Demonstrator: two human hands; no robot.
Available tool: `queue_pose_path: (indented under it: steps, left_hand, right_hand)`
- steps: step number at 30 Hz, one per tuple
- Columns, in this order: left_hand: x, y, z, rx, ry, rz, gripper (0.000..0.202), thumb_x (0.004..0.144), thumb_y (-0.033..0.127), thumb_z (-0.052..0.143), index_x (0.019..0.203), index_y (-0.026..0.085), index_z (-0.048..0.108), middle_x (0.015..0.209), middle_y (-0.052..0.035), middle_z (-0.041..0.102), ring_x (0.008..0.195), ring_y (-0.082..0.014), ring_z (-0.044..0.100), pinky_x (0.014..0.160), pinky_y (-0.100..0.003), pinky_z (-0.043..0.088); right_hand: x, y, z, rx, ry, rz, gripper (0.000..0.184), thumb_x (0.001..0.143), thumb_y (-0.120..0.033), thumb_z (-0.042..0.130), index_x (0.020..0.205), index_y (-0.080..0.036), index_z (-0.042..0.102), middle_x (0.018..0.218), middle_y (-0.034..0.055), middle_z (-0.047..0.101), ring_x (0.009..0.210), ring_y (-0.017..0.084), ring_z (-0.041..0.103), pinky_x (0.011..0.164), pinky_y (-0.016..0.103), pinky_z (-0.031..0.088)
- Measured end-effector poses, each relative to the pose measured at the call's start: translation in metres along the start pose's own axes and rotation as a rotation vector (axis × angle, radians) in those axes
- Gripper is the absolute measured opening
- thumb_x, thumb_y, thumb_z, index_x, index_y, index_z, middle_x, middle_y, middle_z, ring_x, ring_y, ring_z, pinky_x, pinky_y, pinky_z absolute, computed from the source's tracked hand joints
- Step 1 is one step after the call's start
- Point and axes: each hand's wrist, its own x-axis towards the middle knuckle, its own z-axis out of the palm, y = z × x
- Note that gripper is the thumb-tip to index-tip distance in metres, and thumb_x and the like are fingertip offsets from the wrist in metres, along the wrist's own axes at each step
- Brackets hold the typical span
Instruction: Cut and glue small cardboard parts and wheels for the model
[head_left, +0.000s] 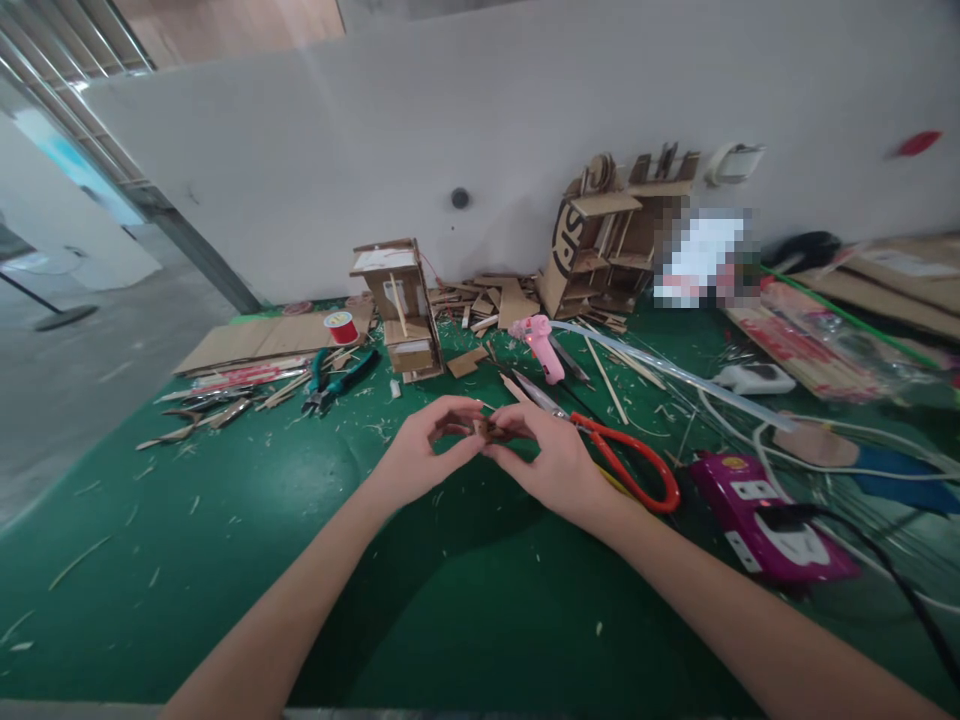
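Observation:
Between my fingertips is a small brown piece [489,430] that looks like cardboard, mostly covered by the fingers. My left hand [431,445] pinches it from the left, and my right hand [551,455] pinches it from the right. Both hands are above the green table [300,560]. Just beyond my right hand lie scissors with red-orange handles [637,465], partly hidden by it. A pink glue gun [541,345] with a long clear glue stick [660,365] rests behind them. Past my left hand stands a small cardboard structure [401,310] with a wooden stick across its front.
Teal-handled pliers [337,380], a red thread spool [341,328] and sticks lie at left. Cardboard scraps [495,300] and a larger cardboard structure [600,240] stand by the wall. A magenta power strip [765,520] with cords is at right, near a cluttered heap of packaged sticks [817,340].

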Motion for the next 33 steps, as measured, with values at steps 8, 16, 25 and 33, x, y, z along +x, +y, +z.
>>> queue_pose_path:
  steps: [8,16,25,33]
  left_hand:
    - [0.0032,0.0039,0.0023,-0.035,0.062,-0.133,0.022,0.085,0.036,0.062,0.091,0.015,0.066,0.082,-0.0042,0.069,0.076,-0.0151,0.065,0.073,-0.027,0.053]
    - [0.0031,-0.0002,0.0031,-0.142,0.049,-0.193,0.023,0.084,0.038,0.064,0.089,0.016,0.068,0.073,-0.0024,0.069,0.070,-0.0145,0.066,0.071,-0.029,0.055]
    - [0.0030,0.0032,0.0073,-0.121,0.101,-0.218,0.022,0.079,0.036,0.067,0.087,0.015,0.066,0.076,-0.0040,0.071,0.072,-0.0165,0.068,0.073,-0.031,0.057]
    - [0.0013,0.0038,0.0099,-0.109,0.126,-0.229,0.021,0.078,0.036,0.067,0.084,0.015,0.065,0.074,-0.0036,0.071,0.072,-0.0174,0.069,0.071,-0.031,0.057]
  right_hand:
    - [0.0000,-0.0034,-0.0005,0.092,-0.022,0.065,0.011,0.086,-0.020,0.058,0.097,-0.021,0.058,0.093,0.0061,0.064,0.085,0.018,0.065,0.073,0.032,0.058]
    - [0.0020,-0.0064,-0.0031,0.227,-0.068,0.203,0.003,0.085,-0.023,0.058,0.085,-0.020,0.060,0.078,0.0020,0.065,0.067,0.015,0.064,0.062,0.029,0.055]
    - [0.0025,-0.0006,0.0020,0.396,-0.033,0.308,0.018,0.081,-0.035,0.067,0.077,-0.020,0.060,0.071,0.0009,0.067,0.060,0.015,0.067,0.060,0.030,0.059]
    - [0.0013,-0.0006,0.0026,0.382,-0.028,0.301,0.015,0.080,-0.031,0.067,0.075,-0.020,0.058,0.069,0.0001,0.066,0.058,0.014,0.066,0.058,0.029,0.057]
